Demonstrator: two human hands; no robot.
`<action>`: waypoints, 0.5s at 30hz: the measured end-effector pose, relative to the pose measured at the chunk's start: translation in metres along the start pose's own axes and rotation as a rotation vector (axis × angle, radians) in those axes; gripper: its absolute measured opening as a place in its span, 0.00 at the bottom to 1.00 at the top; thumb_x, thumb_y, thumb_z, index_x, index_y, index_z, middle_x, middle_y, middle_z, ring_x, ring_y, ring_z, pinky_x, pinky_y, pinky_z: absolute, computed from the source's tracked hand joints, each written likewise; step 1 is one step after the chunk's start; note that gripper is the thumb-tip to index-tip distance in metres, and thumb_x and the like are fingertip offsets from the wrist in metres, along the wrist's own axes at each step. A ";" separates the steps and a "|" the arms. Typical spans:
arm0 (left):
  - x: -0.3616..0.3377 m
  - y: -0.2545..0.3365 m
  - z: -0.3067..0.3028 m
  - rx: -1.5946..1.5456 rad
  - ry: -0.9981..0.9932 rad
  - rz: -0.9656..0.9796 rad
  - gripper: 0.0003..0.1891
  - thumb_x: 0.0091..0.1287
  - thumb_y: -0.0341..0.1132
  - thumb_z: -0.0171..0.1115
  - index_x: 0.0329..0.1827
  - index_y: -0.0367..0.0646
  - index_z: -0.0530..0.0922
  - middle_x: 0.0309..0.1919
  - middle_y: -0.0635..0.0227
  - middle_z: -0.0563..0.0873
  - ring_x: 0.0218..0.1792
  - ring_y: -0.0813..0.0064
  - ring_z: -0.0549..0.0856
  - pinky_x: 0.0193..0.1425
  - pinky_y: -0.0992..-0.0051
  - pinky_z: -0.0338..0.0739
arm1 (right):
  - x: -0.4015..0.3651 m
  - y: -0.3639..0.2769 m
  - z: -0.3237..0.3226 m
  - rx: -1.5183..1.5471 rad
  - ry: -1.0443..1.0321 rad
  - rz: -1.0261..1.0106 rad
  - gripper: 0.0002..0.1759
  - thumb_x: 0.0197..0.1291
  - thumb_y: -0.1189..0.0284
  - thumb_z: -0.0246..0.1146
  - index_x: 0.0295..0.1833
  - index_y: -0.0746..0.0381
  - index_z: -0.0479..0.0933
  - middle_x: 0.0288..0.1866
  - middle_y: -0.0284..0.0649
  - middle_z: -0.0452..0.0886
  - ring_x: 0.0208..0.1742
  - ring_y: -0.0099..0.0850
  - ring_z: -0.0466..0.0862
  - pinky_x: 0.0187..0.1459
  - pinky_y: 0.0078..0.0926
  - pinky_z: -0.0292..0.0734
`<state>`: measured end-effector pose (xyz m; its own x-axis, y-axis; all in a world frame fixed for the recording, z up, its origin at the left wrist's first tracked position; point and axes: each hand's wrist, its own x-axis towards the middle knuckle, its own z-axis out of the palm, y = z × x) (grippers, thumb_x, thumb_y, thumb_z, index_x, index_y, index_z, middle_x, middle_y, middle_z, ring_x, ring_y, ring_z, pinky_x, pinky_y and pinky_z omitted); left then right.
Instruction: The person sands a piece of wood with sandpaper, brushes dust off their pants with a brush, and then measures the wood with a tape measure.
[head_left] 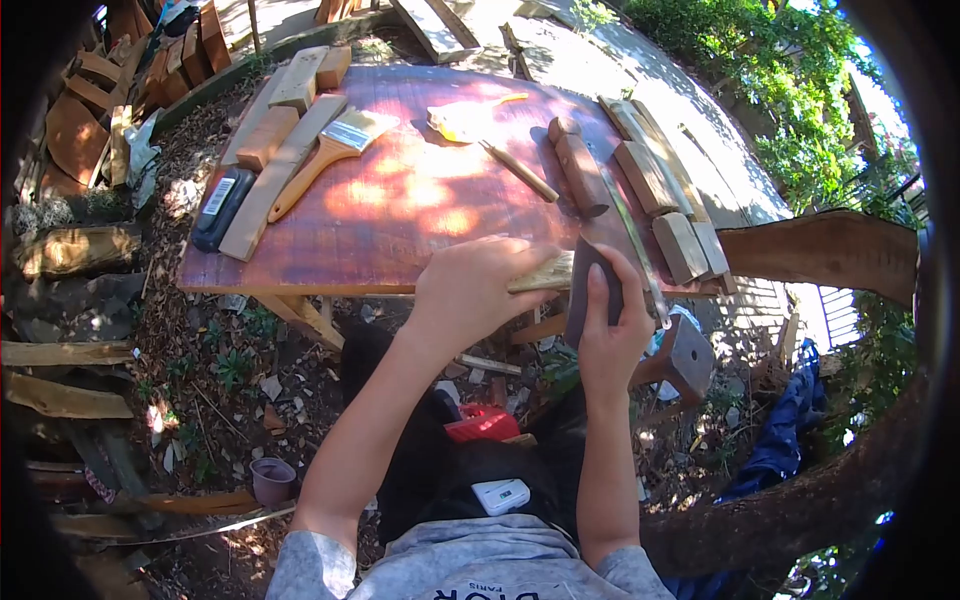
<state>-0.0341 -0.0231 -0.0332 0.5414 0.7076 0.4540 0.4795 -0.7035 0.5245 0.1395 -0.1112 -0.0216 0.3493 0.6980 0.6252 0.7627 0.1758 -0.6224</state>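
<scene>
My left hand (468, 287) is closed around a small light piece of wood (545, 275), which sticks out to the right just over the table's near edge. In my right hand (615, 335) is a dark folded sheet that looks like sandpaper (578, 305), with the thumb lying flat on it. The sheet meets the right end of the wood. Beyond my hands, a thin wooden-handled tool (522, 172) and a dark wooden plane-like block (577, 165) lie on the reddish table (340, 245).
Wood blocks (268, 137), a wide paintbrush (335, 150) and a black case (224, 208) lie at the table's left. More blocks (645, 177) and a metal ruler (632, 235) are at the right. A small white device (500, 496) rests on my lap.
</scene>
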 end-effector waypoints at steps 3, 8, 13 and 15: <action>0.002 0.000 -0.005 -0.006 -0.039 -0.016 0.29 0.68 0.55 0.78 0.71 0.61 0.88 0.52 0.67 0.95 0.53 0.61 0.94 0.54 0.59 0.90 | -0.015 -0.008 -0.010 0.030 -0.050 0.097 0.14 0.85 0.69 0.66 0.67 0.61 0.86 0.50 0.48 0.94 0.48 0.34 0.94 0.52 0.31 0.86; 0.000 0.002 -0.006 -0.002 -0.069 -0.021 0.29 0.68 0.54 0.77 0.72 0.61 0.87 0.48 0.67 0.93 0.51 0.61 0.94 0.55 0.59 0.90 | 0.016 -0.015 0.003 -0.007 -0.021 0.054 0.14 0.84 0.68 0.66 0.67 0.61 0.86 0.51 0.47 0.94 0.49 0.32 0.92 0.55 0.33 0.85; -0.002 -0.003 -0.003 -0.050 -0.043 -0.006 0.29 0.69 0.53 0.76 0.73 0.61 0.86 0.49 0.67 0.92 0.52 0.60 0.93 0.56 0.58 0.90 | -0.011 -0.005 0.000 0.056 0.007 0.116 0.13 0.85 0.69 0.66 0.66 0.62 0.86 0.55 0.44 0.94 0.53 0.30 0.92 0.56 0.34 0.86; -0.001 -0.004 -0.002 -0.065 -0.052 0.005 0.29 0.69 0.53 0.76 0.73 0.60 0.86 0.52 0.67 0.92 0.54 0.61 0.93 0.57 0.58 0.90 | 0.005 -0.011 -0.001 0.032 -0.029 0.097 0.14 0.84 0.70 0.66 0.66 0.62 0.86 0.56 0.45 0.94 0.55 0.32 0.92 0.58 0.35 0.85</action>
<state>-0.0379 -0.0209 -0.0348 0.5799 0.6984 0.4195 0.4319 -0.7002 0.5685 0.1332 -0.1108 -0.0109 0.4040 0.7326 0.5478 0.7086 0.1281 -0.6939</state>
